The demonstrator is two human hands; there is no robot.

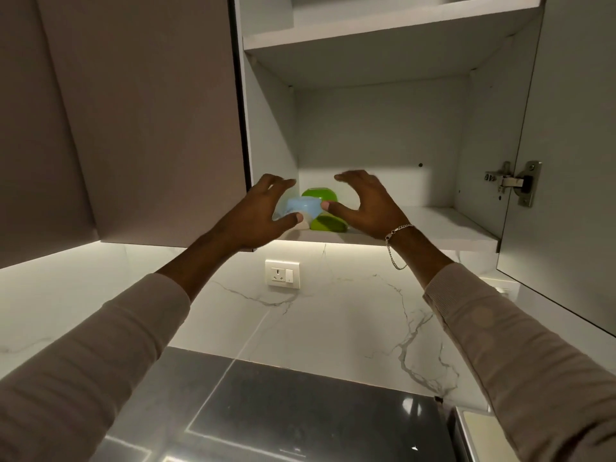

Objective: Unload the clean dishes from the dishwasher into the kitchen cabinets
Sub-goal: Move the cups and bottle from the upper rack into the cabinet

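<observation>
The blue bowl (301, 208) and green bowl (319, 194) at frame centre look like smooth plastic with a soft sheen. The cabinet shelf (443, 225) and inner walls are matt white laminate. At right, the hinge (515, 183) is bright metal. A metal chain bracelet (396, 243) glints. The backsplash (333, 311) looks like polished veined marble; the table (300, 411) below is glossy and dark. The sleeves (100, 361) are ribbed knit cloth.

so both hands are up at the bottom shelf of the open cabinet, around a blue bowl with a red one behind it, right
Not quite: the bowl behind is green, not red. The head view shows the left hand and right hand at the bottom shelf of the open cabinet, fingers spread on either side of the blue bowl, thumbs touching it.
</observation>
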